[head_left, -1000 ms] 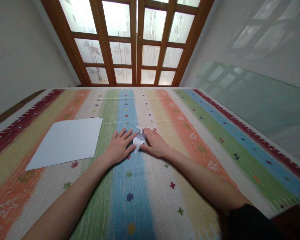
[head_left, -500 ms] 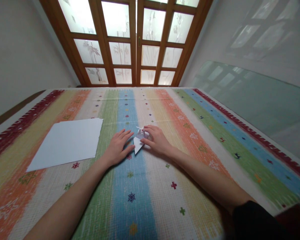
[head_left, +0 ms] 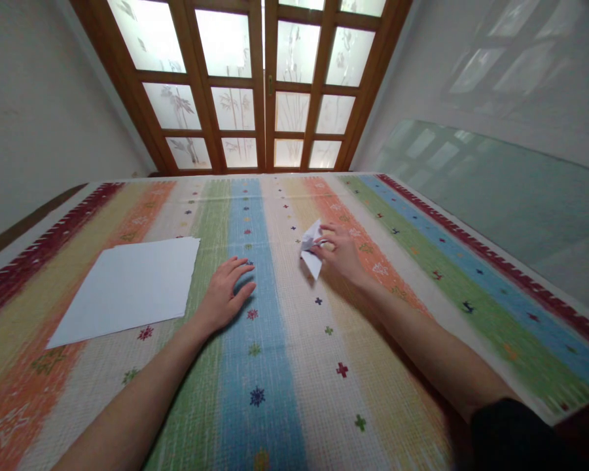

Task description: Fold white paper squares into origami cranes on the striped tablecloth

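Observation:
A small folded white paper figure, with pointed corners, is pinched in the fingers of my right hand over the pale and yellow stripes right of centre. Part of the figure is covered by those fingers, so its full shape cannot be made out. My left hand holds nothing; its fingers are apart over the green and blue stripes. To the left of it lie white paper sheets, stacked flat with a slightly ragged right edge.
A striped, patterned tablecloth covers the table. Wooden doors with frosted panes stand beyond the far edge. A glass panel leans along the right wall.
My right hand has carried the folded paper figure to the right and slightly away from me. My left hand, earlier beside the figure, is now apart from it.

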Demonstrator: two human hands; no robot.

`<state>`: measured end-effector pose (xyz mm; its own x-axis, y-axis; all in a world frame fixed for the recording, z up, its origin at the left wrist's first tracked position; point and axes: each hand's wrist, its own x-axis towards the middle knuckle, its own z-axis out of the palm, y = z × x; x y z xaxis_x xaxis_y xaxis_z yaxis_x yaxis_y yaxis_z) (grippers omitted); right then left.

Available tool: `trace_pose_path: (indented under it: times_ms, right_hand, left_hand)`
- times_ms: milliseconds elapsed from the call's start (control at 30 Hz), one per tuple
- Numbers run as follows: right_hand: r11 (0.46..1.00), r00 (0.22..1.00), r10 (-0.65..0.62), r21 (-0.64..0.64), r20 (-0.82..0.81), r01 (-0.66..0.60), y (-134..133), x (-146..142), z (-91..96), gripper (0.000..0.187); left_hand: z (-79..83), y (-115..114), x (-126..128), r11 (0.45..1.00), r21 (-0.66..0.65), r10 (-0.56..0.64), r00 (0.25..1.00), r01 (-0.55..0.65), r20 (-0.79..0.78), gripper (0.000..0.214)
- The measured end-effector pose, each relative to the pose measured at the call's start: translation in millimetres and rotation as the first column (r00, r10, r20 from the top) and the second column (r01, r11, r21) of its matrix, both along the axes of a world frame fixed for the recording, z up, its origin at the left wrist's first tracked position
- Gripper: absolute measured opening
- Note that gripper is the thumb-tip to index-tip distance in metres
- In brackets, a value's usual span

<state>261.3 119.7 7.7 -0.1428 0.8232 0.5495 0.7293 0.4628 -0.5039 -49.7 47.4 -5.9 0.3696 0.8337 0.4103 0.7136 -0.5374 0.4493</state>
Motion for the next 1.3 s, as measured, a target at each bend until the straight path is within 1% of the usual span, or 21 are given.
trace_pose_path:
  times_ms: [100, 200, 267, 367, 467, 600, 733, 800, 867, 967, 1033, 1100, 1167, 1233, 1300]
  right_hand:
    - [0.986, 0.984, -0.154, 0.042, -0.089, 0.159, 27.1, 59.0, 2.5, 0.018]
    - [0.953, 0.942, -0.301, -0.022, -0.151, 0.301, 45.8, 108.8, 1.7, 0.018]
    - [0.930, 0.915, -0.368, -0.072, -0.164, 0.361, 52.2, 130.8, -0.4, 0.018]
    - [0.922, 0.905, -0.387, -0.086, -0.173, 0.378, 56.1, 147.1, -4.7, 0.020]
    - [0.924, 0.904, -0.381, -0.108, -0.192, 0.366, 57.4, 151.4, -9.6, 0.024]
    - [0.927, 0.908, -0.371, -0.137, -0.195, 0.349, 58.7, 152.4, -14.6, 0.023]
    - [0.925, 0.902, -0.377, -0.135, -0.208, 0.356, 57.6, 150.4, -15.7, 0.023]
    - [0.916, 0.888, -0.401, -0.104, -0.224, 0.388, 55.1, 147.1, -14.8, 0.022]
    - [0.894, 0.863, -0.443, -0.050, -0.243, 0.445, 50.8, 142.2, -12.8, 0.025]
    - [0.856, 0.827, -0.492, 0.021, -0.272, 0.516, 41.3, 133.2, -8.7, 0.037]
    - [0.839, 0.820, -0.497, 0.085, -0.282, 0.537, 33.1, 126.5, -5.9, 0.043]
    - [0.821, 0.830, -0.484, 0.185, -0.277, 0.541, 23.5, 119.1, -4.1, 0.045]
    - [0.816, 0.854, -0.453, 0.266, -0.256, 0.513, 12.5, 110.7, -4.1, 0.045]
    - [0.844, 0.893, -0.395, 0.299, -0.215, 0.445, 0.0, 101.0, -6.1, 0.046]
    - [0.881, 0.930, -0.332, 0.301, -0.155, 0.365, -13.2, 90.1, -9.2, 0.046]
  left_hand:
    - [-0.6, 0.5, 0.0, 1.000, 0.000, -0.002, 1.000, 0.002, -0.009, 0.040]
    - [-0.5, 0.6, 0.2, 1.000, -0.008, 0.000, 1.000, 0.000, -0.015, 0.039]
    - [0.1, 0.4, 0.4, 1.000, -0.013, 0.006, 1.000, -0.006, -0.018, 0.038]
    - [1.2, -0.2, 0.8, 1.000, -0.019, 0.015, 1.000, -0.016, -0.021, 0.037]
    - [1.8, -0.9, 0.9, 1.000, -0.018, 0.018, 1.000, -0.018, -0.016, 0.037]
    - [1.8, -0.9, 0.2, 1.000, -0.016, 0.010, 1.000, -0.011, -0.016, 0.036]
    - [1.1, -0.8, -0.7, 1.000, -0.014, 0.009, 1.000, -0.009, -0.019, 0.037]
    - [0.7, -1.2, -0.5, 1.000, -0.010, 0.012, 1.000, -0.012, -0.017, 0.036]
    - [0.4, -1.7, 0.3, 1.000, 0.000, 0.016, 1.000, -0.016, -0.011, 0.036]
    - [2.2, -1.9, 1.0, 0.999, 0.029, 0.032, 0.999, -0.032, -0.020, 0.037]
    - [5.9, -1.8, -1.8, 0.997, 0.057, 0.051, 0.997, -0.048, -0.053, 0.038]
    - [11.5, -2.0, -10.6, 0.994, 0.089, 0.071, 0.991, -0.061, -0.111, 0.040]
    - [17.4, -3.4, -27.1, 0.991, 0.112, 0.089, 0.979, -0.069, -0.183, 0.043]
    - [21.1, -6.7, -50.9, 0.992, 0.107, 0.094, 0.962, -0.069, -0.255, 0.049]
    - [20.9, -12.2, -78.8, 0.992, 0.098, 0.104, 0.941, -0.077, -0.323, 0.059]
